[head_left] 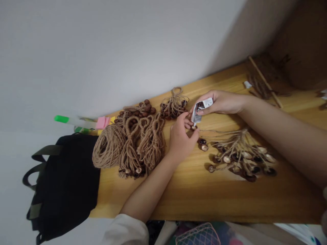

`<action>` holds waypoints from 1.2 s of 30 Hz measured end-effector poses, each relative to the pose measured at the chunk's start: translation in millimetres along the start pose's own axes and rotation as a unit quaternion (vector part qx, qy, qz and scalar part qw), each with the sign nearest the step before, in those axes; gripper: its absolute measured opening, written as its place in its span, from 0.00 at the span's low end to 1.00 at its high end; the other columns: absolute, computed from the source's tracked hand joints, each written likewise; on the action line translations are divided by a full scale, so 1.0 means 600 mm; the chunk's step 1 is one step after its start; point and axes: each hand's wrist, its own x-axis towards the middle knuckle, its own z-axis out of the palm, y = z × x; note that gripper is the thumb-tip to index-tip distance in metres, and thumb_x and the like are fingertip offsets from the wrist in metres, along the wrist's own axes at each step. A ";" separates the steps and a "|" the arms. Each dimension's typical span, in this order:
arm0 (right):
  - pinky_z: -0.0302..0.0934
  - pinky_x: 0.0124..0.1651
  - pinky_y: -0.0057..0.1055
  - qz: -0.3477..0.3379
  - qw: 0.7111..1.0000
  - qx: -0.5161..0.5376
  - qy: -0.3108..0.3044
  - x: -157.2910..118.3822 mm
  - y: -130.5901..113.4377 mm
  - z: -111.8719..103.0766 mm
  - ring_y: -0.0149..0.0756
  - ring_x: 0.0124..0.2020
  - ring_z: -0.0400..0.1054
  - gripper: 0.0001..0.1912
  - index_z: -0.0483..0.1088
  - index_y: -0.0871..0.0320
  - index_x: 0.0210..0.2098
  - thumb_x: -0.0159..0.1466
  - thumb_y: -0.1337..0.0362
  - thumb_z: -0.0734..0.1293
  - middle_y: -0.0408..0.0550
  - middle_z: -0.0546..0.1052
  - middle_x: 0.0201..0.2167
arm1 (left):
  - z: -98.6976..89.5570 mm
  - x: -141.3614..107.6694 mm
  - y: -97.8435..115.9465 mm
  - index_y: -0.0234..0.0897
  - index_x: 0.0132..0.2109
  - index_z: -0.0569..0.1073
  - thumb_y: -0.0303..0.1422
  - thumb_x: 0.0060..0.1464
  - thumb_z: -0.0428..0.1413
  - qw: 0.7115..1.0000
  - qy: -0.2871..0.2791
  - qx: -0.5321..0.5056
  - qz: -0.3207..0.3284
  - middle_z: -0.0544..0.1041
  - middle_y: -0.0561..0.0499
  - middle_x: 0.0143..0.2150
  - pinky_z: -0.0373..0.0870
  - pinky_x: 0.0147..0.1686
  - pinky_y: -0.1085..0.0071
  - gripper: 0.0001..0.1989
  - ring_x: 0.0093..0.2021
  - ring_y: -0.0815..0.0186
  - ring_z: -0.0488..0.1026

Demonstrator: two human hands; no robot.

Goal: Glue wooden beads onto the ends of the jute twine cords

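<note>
In the head view my right hand point(211, 102) is closed around a white and dark glue tube point(198, 111), its nozzle pointing down. Below the nozzle, my left hand point(182, 136) pinches a small brown seed point(194, 128) on a cord between thumb and fingers; the tip looks to touch it. Two more seeds point(203, 145) lie just right of my left hand. To their right spreads a bundle of twine cords point(240, 143) with several brown, pale-faced seeds at the ends.
Left of my hands lie a twine coil point(108, 146), knotted twine loops point(150, 139) and bunches of brown beads point(143, 109). Another corded bunch point(174, 103) sits behind. A black bag point(66, 180) stands at the table's left edge. A stick point(265, 81) and white cap point(247, 84) are far right.
</note>
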 end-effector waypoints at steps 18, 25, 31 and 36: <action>0.61 0.42 0.29 -0.003 1.000 -0.013 -0.005 0.002 0.003 0.000 0.28 0.34 0.70 0.13 0.76 0.62 0.37 0.52 0.65 0.74 0.44 0.78 0.30 | 0.000 0.000 -0.003 0.38 0.53 0.61 0.25 0.47 0.58 1.000 0.000 0.000 0.007 0.73 0.52 0.36 0.67 0.42 0.66 0.25 0.35 0.68 0.69; 0.61 0.42 0.30 0.003 1.000 -0.021 0.007 0.001 0.004 -0.001 0.28 0.34 0.69 0.15 0.76 0.63 0.37 0.51 0.65 0.74 0.45 0.78 0.32 | 0.000 0.001 0.001 0.38 0.53 0.61 0.25 0.47 0.58 1.000 -0.001 0.009 0.001 0.72 0.52 0.37 0.67 0.43 0.66 0.26 0.36 0.68 0.69; 0.60 0.42 0.31 0.014 1.000 -0.027 0.006 -0.001 0.001 -0.004 0.29 0.34 0.69 0.14 0.76 0.63 0.35 0.51 0.63 0.74 0.46 0.78 0.33 | 0.003 0.001 0.005 0.38 0.57 0.58 0.25 0.48 0.58 1.000 -0.007 0.011 0.000 0.72 0.52 0.37 0.66 0.43 0.66 0.30 0.36 0.68 0.69; 0.60 0.44 0.32 0.017 1.000 -0.023 -0.002 -0.003 0.000 -0.004 0.30 0.35 0.69 0.14 0.75 0.64 0.36 0.51 0.63 0.74 0.47 0.78 0.33 | 0.003 0.002 0.004 0.41 0.59 0.57 0.24 0.48 0.58 1.000 -0.018 0.020 -0.002 0.72 0.52 0.38 0.66 0.43 0.65 0.32 0.36 0.68 0.68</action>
